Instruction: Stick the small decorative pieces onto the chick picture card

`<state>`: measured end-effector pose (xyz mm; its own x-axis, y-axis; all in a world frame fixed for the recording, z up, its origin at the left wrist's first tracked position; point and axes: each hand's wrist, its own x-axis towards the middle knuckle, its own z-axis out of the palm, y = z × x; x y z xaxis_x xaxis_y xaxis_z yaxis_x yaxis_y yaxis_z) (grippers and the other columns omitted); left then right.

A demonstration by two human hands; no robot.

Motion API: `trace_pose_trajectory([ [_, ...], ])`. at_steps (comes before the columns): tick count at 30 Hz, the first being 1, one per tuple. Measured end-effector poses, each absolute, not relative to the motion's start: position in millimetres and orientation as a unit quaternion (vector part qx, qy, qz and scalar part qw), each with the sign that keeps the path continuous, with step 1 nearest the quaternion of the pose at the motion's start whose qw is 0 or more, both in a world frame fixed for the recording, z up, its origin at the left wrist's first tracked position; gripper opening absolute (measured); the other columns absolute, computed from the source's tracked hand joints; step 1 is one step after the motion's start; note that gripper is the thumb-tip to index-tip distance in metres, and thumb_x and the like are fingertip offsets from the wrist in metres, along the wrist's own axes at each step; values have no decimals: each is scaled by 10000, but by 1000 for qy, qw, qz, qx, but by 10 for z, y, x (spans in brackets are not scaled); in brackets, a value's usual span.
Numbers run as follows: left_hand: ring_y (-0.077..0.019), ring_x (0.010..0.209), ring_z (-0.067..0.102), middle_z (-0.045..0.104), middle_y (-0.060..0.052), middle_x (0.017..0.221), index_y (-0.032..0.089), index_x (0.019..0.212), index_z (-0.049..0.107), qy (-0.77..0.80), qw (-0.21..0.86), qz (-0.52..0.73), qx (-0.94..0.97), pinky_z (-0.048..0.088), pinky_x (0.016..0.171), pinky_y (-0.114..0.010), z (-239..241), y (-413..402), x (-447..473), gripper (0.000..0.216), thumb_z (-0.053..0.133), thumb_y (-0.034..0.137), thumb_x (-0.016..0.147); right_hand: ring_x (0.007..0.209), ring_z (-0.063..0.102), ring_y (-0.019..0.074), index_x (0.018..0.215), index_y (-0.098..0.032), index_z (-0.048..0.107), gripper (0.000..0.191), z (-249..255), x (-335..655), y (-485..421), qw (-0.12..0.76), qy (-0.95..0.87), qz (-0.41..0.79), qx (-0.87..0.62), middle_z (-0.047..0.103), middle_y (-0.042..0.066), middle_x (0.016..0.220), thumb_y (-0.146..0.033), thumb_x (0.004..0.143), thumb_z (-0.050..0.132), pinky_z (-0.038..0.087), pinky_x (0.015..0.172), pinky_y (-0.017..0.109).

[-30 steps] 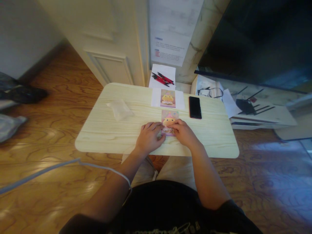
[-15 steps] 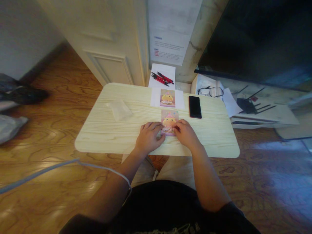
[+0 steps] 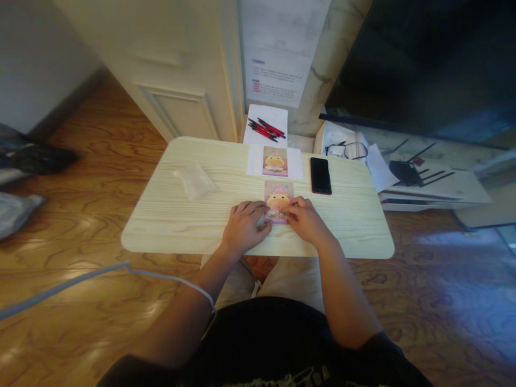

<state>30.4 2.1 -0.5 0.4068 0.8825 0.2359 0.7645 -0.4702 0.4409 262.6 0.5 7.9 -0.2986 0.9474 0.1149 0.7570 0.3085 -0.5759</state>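
Note:
A small picture card (image 3: 278, 189) with a yellow cartoon figure in a pink hat lies on the pale wood-grain table (image 3: 169, 226) in front of me. My left hand (image 3: 244, 226) rests at its left edge, fingers stretched out and lying flat, holding the card down. From the right, my right hand (image 3: 305, 219) reaches over the card's lower part with thumb and fingertips pinched together. Whatever is between those fingertips is too small to make out. Just beyond is a similar printed picture (image 3: 275, 161) on a white sheet (image 3: 295, 163).
A black phone (image 3: 321, 176) lies right of the pictures; a clear plastic packet (image 3: 196, 181) lies left. Several red-and-black pens (image 3: 266, 129) sit on white paper behind the table. A router (image 3: 405, 173) stands on the cabinet at right. A grey cable (image 3: 169, 276) crosses my left forearm.
The fingertips of my right hand have shifted slightly left over the card. My left hand stays in place, and the whole view has moved a little.

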Motion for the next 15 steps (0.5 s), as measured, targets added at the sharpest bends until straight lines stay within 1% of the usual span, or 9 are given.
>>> trace_pose_trajectory([
  [2,-296,1240,565,671,-20,1374,288,1243,686,497,130,224,828,435,999,-493,-9,22,304,338,610,376,926,1182,545,254,1106,-252,765,269,89,2620,12,217,-778,205,-553,607,81,1203,-105,907,659,459,1093,443],
  [6,-293,1233,569,673,-22,1371,286,1256,680,495,129,228,829,430,1009,-495,-6,20,304,353,618,378,922,1161,544,256,1070,-242,746,219,120,2608,32,216,-784,191,-550,620,74,1176,-122,932,627,464,1071,439],
  [11,-293,1248,561,670,-24,1376,285,1254,684,497,130,224,828,430,1015,-491,-4,16,304,348,611,383,928,1086,571,256,1059,-215,712,197,175,2753,-69,259,-761,159,-573,629,83,1091,-141,975,550,486,1007,428],
  [15,-297,1247,560,669,-27,1376,288,1235,692,500,129,221,828,433,1012,-493,-15,20,306,331,611,383,928,1050,580,266,1015,-216,714,158,162,2924,-210,255,-753,123,-594,628,79,1036,-152,948,586,492,973,429],
])
